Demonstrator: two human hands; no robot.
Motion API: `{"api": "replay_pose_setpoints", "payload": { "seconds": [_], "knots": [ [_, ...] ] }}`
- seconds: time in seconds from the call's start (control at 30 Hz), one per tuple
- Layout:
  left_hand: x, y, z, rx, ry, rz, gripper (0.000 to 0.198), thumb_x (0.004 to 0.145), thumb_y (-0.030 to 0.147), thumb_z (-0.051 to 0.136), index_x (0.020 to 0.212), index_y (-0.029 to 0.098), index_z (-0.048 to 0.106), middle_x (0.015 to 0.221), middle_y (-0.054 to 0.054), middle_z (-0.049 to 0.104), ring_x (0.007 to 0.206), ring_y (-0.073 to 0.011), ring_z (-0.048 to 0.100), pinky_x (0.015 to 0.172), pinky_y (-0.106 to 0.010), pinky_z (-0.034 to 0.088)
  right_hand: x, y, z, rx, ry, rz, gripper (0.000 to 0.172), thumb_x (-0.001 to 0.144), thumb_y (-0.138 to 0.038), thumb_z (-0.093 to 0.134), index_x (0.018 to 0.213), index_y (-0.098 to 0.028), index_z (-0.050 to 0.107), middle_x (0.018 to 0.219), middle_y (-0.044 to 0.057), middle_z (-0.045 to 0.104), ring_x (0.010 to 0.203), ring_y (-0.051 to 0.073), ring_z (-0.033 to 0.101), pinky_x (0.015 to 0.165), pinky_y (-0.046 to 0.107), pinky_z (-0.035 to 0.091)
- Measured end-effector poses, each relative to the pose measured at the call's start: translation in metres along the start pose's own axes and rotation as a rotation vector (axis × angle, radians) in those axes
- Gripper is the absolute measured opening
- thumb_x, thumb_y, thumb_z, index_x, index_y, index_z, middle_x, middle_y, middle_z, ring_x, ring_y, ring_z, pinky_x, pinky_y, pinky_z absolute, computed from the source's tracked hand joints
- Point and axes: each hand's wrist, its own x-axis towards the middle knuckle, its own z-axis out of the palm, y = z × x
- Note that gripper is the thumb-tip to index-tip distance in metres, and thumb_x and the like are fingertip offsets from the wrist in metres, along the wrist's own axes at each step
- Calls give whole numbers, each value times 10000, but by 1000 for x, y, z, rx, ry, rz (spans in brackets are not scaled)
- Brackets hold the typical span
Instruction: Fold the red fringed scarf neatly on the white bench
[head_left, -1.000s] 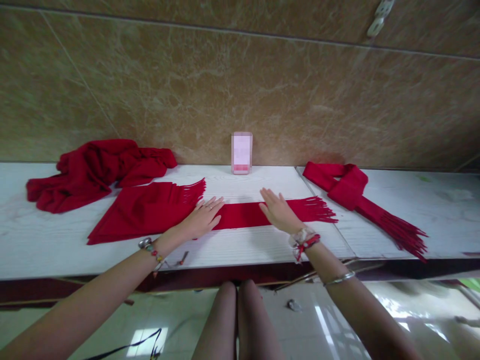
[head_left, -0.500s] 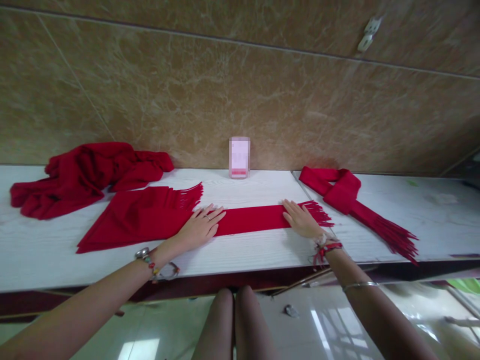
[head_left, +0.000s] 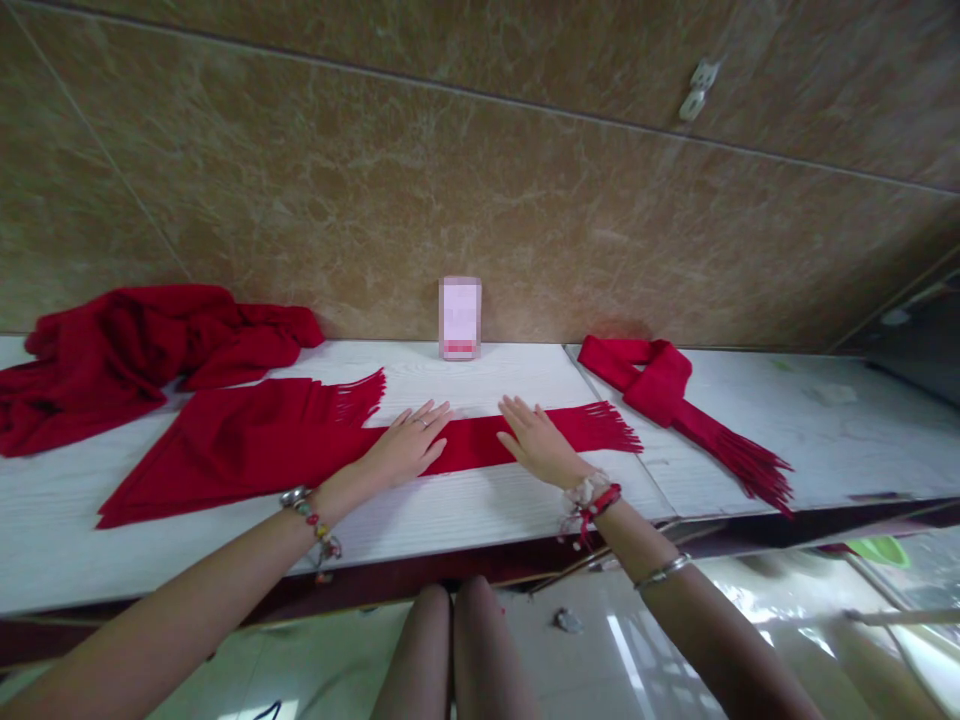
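A red fringed scarf lies stretched along the white table, its right part folded into a narrow flat strip and its left part spread wide. My left hand rests open on the strip's middle, palm down, fingers pointing right. Further right, my right hand is also open over the strip, its fingers pointing up and left; whether the palm presses on the cloth I cannot tell. Fringe shows at the strip's right end and at the upper edge of the wide part.
Crumpled red cloth is heaped at the back left. A second red scarf, folded into a loop with its fringe trailing, lies to the right. A phone with a blurred screen leans against the brown wall. The white table's front edge is near me.
My right hand has moved left along the strip, from beside the fringe to nearer my left hand. The left hand stays at about the same place on the scarf. The view has shifted slightly.
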Motion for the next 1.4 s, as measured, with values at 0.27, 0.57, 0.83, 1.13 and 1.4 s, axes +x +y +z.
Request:
{"api": "replay_pose_setpoints", "payload": {
  "seconds": [0.27, 0.57, 0.83, 1.13, 1.4],
  "knots": [
    [11, 1, 8, -29, -68, -5, 473, 875, 306, 308, 1329, 176, 341, 1415, -70, 311, 1318, -224, 204, 1050, -416, 201, -6, -9, 16, 53, 33, -102, 426, 887, -287, 386, 1260, -89, 443, 1325, 129, 445, 1242, 208, 365, 1041, 386, 282],
    [68, 9, -16, -155, -73, 133, 407, 795, 250, 466, 1167, 96, 525, 1170, -137, 566, 1058, -203, 515, 924, -276, 357, -39, 24, -11, -235, 166, -319, 239, 837, -148, 481, 1048, -121, 590, 1012, 116, 635, 941, 194, 573, 802, 347, 483],
    [117, 36, -34, -290, -363, 51, 316, 656, 228, 590, 950, 123, 639, 825, -50, 666, 670, -150, 549, 599, -219, 392, -40, 16, -26, -415, 73, -403, 208, 814, -65, 481, 993, -93, 586, 869, 94, 643, 742, 178, 587, 629, 297, 475],
    [117, 19, -42, -395, -504, 35, 107, 568, 225, 589, 494, 156, 556, 444, 44, 476, 484, -105, 390, 523, -243, 323, -21, -13, -24, -361, 11, -456, 183, 857, -100, 436, 984, -115, 568, 838, 66, 629, 760, 169, 571, 639, 289, 432],
    [114, 3, -41, -562, -559, -5, 96, 543, 256, 582, 525, 169, 547, 483, 39, 491, 516, -112, 414, 548, -250, 351, -16, -24, -13, -343, 59, -343, 116, 842, -111, 471, 871, -142, 579, 778, 52, 601, 736, 175, 552, 618, 299, 407]
  ]
}}
